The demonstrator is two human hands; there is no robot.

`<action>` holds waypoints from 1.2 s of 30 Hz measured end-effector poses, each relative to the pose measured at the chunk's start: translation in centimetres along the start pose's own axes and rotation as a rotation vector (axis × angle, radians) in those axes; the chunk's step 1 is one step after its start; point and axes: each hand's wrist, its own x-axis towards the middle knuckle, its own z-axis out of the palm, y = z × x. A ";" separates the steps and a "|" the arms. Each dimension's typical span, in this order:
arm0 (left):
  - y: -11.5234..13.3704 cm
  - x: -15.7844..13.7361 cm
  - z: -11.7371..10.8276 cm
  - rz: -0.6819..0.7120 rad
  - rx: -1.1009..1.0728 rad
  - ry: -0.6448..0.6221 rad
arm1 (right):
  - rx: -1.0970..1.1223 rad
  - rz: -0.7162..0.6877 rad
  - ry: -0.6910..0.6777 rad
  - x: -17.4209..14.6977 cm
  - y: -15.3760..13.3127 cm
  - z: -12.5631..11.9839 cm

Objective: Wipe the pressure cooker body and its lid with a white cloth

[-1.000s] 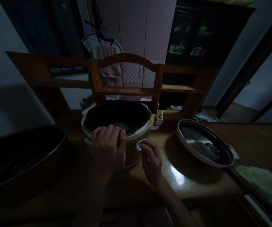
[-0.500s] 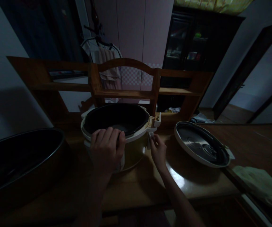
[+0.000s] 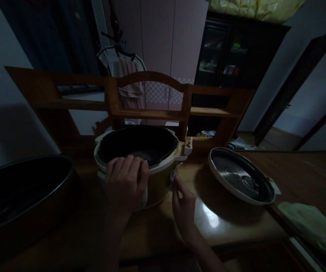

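Note:
A rice cooker (image 3: 157,187) with a pale rim stands on the wooden desk, its top open and its dark inside showing. My left hand (image 3: 125,177) is closed over the front of its rim, the thumb to the right. My right hand (image 3: 184,206) pinches a small, pale, crumpled piece of cloth or tissue (image 3: 174,174) against the cooker's right outer wall, below the hinge bracket (image 3: 188,145). Right of the cooker lies its round lid (image 3: 238,175), with the metal inner side up. Dim light hides fine detail.
A large dark round pot (image 3: 66,177) stands at the left. Behind the cooker rises a wooden shelf frame (image 3: 148,112). Light cloth (image 3: 311,221) lies at the right edge of the desk (image 3: 222,226). Clothes (image 3: 127,68) hang beyond the shelf.
My right hand has moved down and slightly left along the cooker's outer wall with the pale piece. My left hand stays on the rim. The view has shifted slightly.

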 end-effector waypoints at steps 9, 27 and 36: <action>0.0 0.0 0.0 -0.003 -0.004 -0.010 | 0.026 0.126 -0.035 3.5 0.2 -0.5; 0.0 0.0 0.1 -0.011 -0.039 0.023 | 0.335 0.255 -0.129 5.3 6.6 0.6; 0.0 0.0 0.1 -0.017 -0.034 0.016 | 0.408 0.294 -0.120 8.1 6.6 1.2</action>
